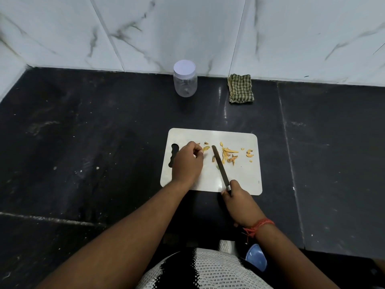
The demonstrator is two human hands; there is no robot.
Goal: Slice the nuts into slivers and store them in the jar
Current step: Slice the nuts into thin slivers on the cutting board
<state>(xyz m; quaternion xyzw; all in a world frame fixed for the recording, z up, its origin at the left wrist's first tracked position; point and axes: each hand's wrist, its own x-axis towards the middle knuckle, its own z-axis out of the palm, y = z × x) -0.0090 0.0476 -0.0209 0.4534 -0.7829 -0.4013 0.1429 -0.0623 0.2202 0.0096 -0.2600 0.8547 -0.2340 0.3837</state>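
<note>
A white cutting board (239,180) lies on the dark counter. Yellow-brown nut slivers (228,153) are scattered over its far half. My left hand (187,161) rests on the board's left side, fingertips curled and pinching a nut piece (205,148). My right hand (239,202) grips the handle of a knife (220,166) at the board's near edge; the blade points away, lying between the left hand and the slivers. A clear plastic jar (185,82) with a white lid on stands at the back by the wall, well beyond the board.
A folded green checked cloth (240,89) lies against the marble wall to the right of the jar. A blue object (256,257) shows below the counter's near edge by my right forearm. The dark counter (93,142) stretches to both sides.
</note>
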